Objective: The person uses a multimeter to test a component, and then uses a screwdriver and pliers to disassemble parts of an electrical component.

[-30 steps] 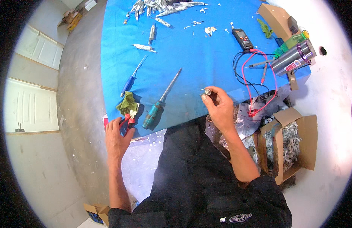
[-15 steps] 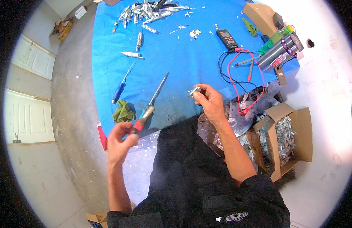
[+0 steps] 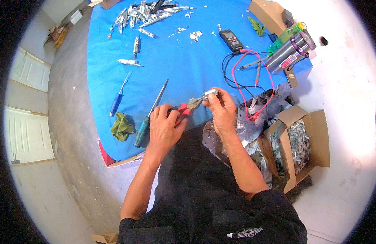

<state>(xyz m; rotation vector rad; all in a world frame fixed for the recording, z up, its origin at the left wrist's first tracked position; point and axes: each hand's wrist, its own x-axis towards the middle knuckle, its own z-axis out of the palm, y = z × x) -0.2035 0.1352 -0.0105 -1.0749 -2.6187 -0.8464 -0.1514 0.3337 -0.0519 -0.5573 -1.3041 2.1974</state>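
Note:
My left hand (image 3: 165, 127) is closed around the red handles of a pair of pliers (image 3: 193, 103). The jaws of the pliers point right and reach the left end of a small silver-white metal piece (image 3: 211, 94); whether they grip it I cannot tell. That piece is pinched between thumb and fingers of my right hand (image 3: 223, 112), above the table's near edge. Beside my left hand lies a screwdriver with a teal handle (image 3: 142, 132), its long shaft pointing away. Further left are a blue-handled screwdriver (image 3: 115, 105) and a crumpled green cloth (image 3: 123, 127).
On the blue-covered table (image 3: 176, 57) a pile of silver pieces (image 3: 143, 15) sits at the back. A multimeter (image 3: 231, 40) with red and black leads, a steel flask (image 3: 289, 56) and a green bottle (image 3: 286, 37) stand right. A cardboard box (image 3: 320, 138) of silver scraps is below right.
My left hand has moved right and away from me, bringing the pliers up to the small piece. The teal-handled screwdriver stays on the table. The whole view has shifted slightly.

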